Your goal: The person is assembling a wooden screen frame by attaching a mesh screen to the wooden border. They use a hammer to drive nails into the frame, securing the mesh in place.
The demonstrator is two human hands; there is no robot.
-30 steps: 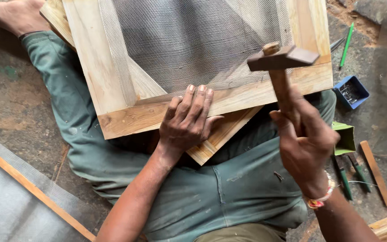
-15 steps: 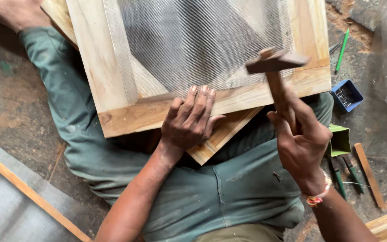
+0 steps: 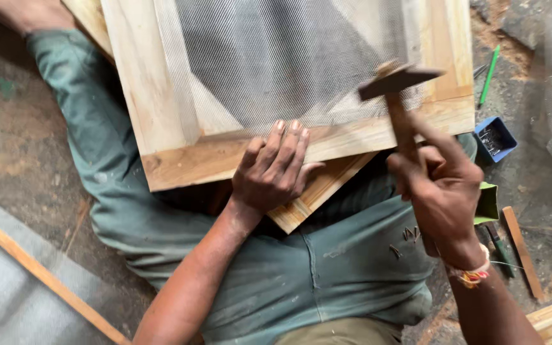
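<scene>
On lap, head view: wooden frame (image 3: 180, 160) with wire mesh (image 3: 276, 57). Left hand (image 3: 273, 169) flat, fingers spread, pressing bottom rail. Right hand (image 3: 442, 185) fist clamped on hammer (image 3: 397, 96) handle, head over mesh edge.

Carpentry workshop: sawdust floor (image 3: 20, 147), wooden frame (image 3: 161, 96), nail box (image 3: 494, 139)

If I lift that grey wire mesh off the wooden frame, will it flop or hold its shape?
The wire mesh looks thin and see-through, so probably light and bendy. It lies flat across the wooden frame, suggesting some springy stiffness rather than cloth-like droop.
</scene>
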